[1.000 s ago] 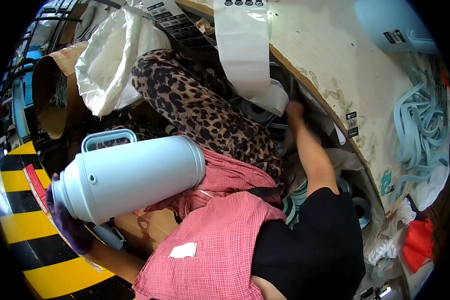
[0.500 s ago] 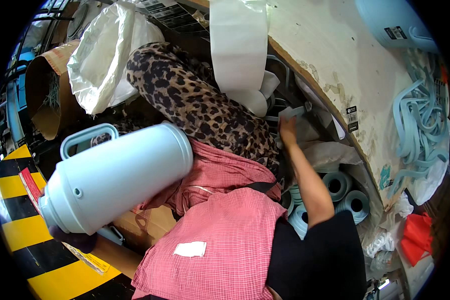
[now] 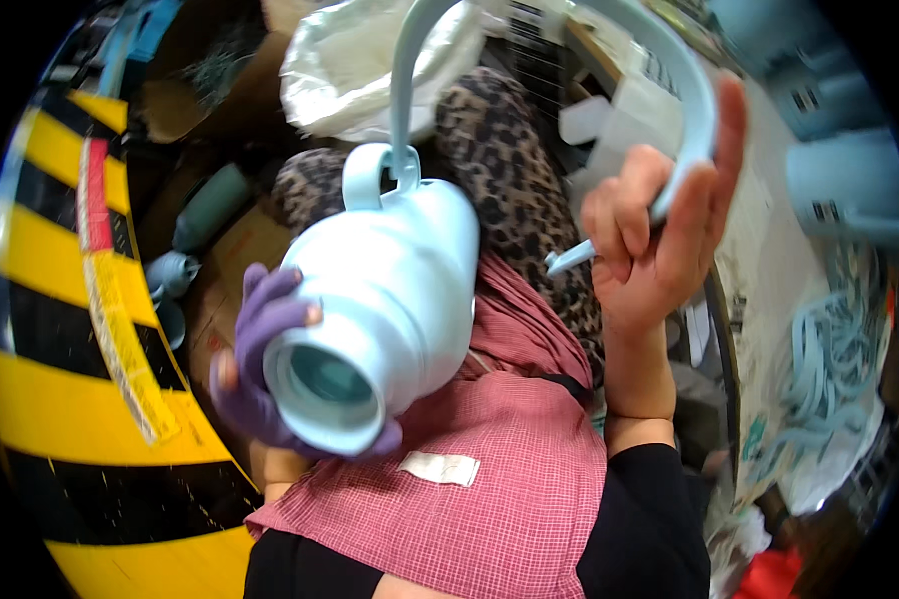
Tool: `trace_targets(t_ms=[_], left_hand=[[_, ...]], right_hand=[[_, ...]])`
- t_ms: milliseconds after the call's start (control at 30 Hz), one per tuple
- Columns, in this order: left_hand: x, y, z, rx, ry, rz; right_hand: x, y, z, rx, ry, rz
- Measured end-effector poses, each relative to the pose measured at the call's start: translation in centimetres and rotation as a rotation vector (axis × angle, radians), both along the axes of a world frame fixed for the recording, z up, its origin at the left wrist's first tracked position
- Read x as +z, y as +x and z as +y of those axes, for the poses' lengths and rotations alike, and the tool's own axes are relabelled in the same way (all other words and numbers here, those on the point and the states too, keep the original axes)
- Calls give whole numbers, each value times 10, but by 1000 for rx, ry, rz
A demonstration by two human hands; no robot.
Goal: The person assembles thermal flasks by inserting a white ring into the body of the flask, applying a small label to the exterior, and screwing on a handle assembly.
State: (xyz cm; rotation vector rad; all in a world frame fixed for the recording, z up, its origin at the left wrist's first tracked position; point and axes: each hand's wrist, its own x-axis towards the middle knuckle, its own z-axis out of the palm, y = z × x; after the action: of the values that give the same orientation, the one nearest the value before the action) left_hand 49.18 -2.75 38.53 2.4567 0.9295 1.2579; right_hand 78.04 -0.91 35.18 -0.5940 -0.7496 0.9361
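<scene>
A light blue vacuum flask body [image 3: 410,270] lies tilted over my lap, its open mouth pointing toward me. My left hand [image 3: 255,364], in a purple glove with bare fingertips, grips it around the neck. A curved light blue carrying handle [image 3: 697,85] arches above the flask. One end meets a lug beside the flask's fixed loop grip [image 3: 362,178]; I cannot tell whether it is fastened. Near the other, free end, my bare right hand [image 3: 659,215] holds the handle between thumb and fingers, the index finger stretched upward.
A yellow-and-black striped surface [image 3: 80,419] runs along the left. Ahead are a cardboard box [image 3: 170,100] and a white plastic bag [image 3: 335,85]. On the right, a worn white tabletop [image 3: 759,270] carries several blue handles [image 3: 829,359] and blue jugs [image 3: 849,180].
My right hand has come up from beside the table with the curved handle, which now reaches the flask. The flask has swung right and turned its mouth toward me.
</scene>
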Motion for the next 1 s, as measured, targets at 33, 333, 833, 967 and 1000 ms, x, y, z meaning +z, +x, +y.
trace_targets(t_ms=[33,333,833,967,1000], left_hand=[[0,-1,-1,68,-35,-37],[-11,-2,5,125,-48,-130],[-22,4,18,216,-3,-253],[2,4,32,-21,-169,-438],[10,-2,38,33,-342,-475]], right_hand=[[8,-8,12,127,-11,107],[17,-37,47,138,17,361],[3,-53,92,593,-139,411],[7,-57,92,606,-299,549],[7,-58,91,596,-357,531]])
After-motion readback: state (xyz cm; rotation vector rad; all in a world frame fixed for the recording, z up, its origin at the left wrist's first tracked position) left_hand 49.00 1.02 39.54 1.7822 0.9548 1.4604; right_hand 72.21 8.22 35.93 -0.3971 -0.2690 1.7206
